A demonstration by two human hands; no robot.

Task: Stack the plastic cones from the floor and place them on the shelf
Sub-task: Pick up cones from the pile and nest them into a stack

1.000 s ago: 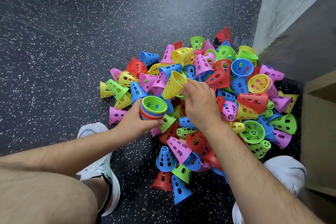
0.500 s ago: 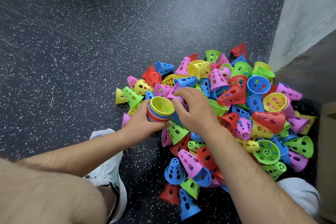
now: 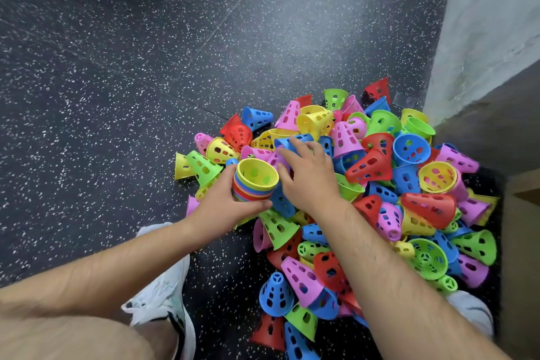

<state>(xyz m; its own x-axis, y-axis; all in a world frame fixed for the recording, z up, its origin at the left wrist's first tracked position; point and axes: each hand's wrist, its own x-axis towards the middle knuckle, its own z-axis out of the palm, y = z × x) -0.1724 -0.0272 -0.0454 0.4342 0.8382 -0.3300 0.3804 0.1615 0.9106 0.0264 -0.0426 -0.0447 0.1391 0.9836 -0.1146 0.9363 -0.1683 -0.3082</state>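
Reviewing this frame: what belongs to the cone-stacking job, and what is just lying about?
Job: stack of cones, gripped by left hand; loose cone pile; right hand on it.
Just there: white shoe, grey wall, speckled floor.

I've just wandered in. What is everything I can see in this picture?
Loose cones: dozens, red, blue, green, yellow and pink, heaped on the floor, centre right.
Stack of cones: one, mixed colours with yellow on top, at the heap's left edge.
Floor: one, dark with pale speckles, all around.
Wall: one, pale grey, upper right.
Wooden unit: one, brown, right edge, partly in view.
Shoes: two, white, either side of the heap.
Left hand: one, grips the stack.
Right hand: one, fingers spread on the heap.
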